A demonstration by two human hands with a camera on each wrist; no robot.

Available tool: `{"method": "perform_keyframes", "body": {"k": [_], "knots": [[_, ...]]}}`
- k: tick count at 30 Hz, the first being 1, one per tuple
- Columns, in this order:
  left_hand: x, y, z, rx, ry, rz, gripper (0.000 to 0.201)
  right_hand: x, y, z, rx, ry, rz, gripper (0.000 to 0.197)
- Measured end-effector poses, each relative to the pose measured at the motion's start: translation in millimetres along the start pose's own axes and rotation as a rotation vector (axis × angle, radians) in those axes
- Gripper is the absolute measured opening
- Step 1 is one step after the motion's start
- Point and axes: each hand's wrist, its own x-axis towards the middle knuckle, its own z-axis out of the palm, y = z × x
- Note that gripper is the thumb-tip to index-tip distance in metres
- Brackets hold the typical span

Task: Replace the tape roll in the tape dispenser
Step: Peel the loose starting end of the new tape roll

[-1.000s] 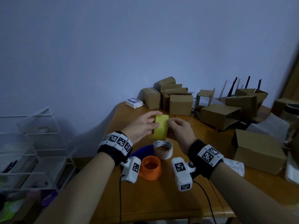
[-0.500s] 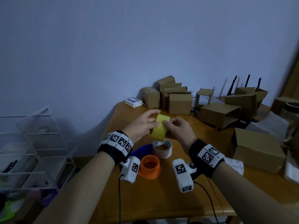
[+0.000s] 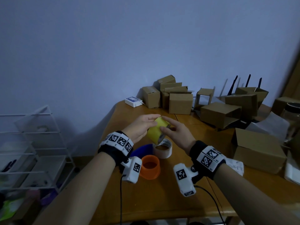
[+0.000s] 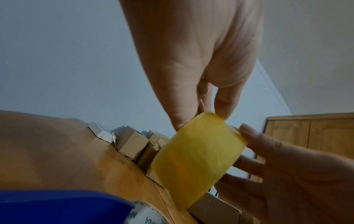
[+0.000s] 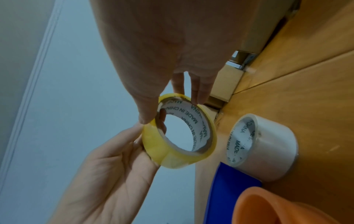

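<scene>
both forearms stretched forward and converging, left hand [image 3: 141, 127] gripping yellow tape roll [image 3: 156, 131] with thumb and curled fingers, right hand [image 3: 175, 133] pinching its rim between thumb and nearly straight fingers

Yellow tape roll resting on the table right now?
No, the left hand and right hand hold the yellow tape roll in the air above the table.
</scene>
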Motion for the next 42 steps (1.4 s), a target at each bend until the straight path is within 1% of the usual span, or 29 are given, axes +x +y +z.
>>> {"method": "perform_keyframes", "body": {"k": [4, 10, 14, 16, 18, 20, 21, 23, 24, 27, 29, 30, 32, 35, 38, 42], "knots": [[-0.4, 2.2, -2.3, -0.027, 0.003, -0.007, 0.046, 1.2, 4.0, 4.3, 0.056, 0.012, -0.010, 0.055], [-3.7, 7.4, -4.9, -0.055, 0.013, 0.008, 0.049, 4.1, 1.6, 9.7, 0.016, 0.092, -0.082, 0.054], [-5.6, 10.4, -3.7, -0.063, 0.024, 0.024, 0.044, 4.9, 1.3, 9.5, -0.053, 0.109, -0.110, 0.054], [-6.0, 10.9, -3.9, -0.065, 0.027, 0.026, 0.037, 5.5, 1.2, 7.7, -0.071, 0.076, -0.107, 0.057], [-5.9, 9.5, -4.1, 0.000, 0.035, 0.026, 0.029, 3.4, -1.8, 4.7, 0.044, 0.002, -0.046, 0.058], [-5.7, 8.6, -4.2, 0.095, 0.092, 0.035, 0.024, -0.6, -2.2, 2.9, 0.192, -0.068, 0.023, 0.057], [-4.8, 8.6, -3.6, 0.117, 0.125, 0.037, 0.024, -3.0, -0.9, 2.9, 0.244, -0.091, 0.045, 0.055], [-3.8, 10.1, -1.7, 0.114, 0.160, 0.038, 0.029, -6.8, 2.9, 5.4, 0.261, -0.094, 0.054, 0.053], [-3.9, 10.9, -0.5, 0.125, 0.159, 0.036, 0.029, -7.2, 5.6, 7.0, 0.221, -0.059, 0.052, 0.051], [-4.1, 12.2, 2.4, 0.135, 0.098, 0.014, 0.026, -2.2, 13.7, 7.8, 0.077, 0.086, 0.073, 0.038], [-5.9, 14.4, 5.1, 0.047, 0.033, 0.000, 0.031, 0.9, 14.1, 7.5, 0.024, 0.131, 0.104, 0.029], [-6.6, 16.1, 5.6, 0.010, 0.011, 0.002, 0.034, 2.2, 13.7, 8.5, 0.003, 0.147, 0.118, 0.029], [-7.7, 20.0, 5.7, -0.014, -0.005, 0.020, 0.036, 2.2, 9.6, 11.3, -0.022, 0.162, 0.137, 0.032], [-9.1, 21.5, 1.4, -0.041, -0.012, 0.035, 0.033, 3.3, 6.4, 14.5, -0.020, 0.178, 0.138, 0.030], [-13.9, 19.8, -2.3, -0.091, -0.067, 0.041, 0.034, 3.4, 1.9, 14.1, -0.002, 0.165, 0.135, 0.028], [-19.0, 19.0, -5.3, -0.145, -0.137, 0.048, 0.035, 5.6, 1.6, 16.1, -0.050, 0.173, 0.132, 0.029]]}}
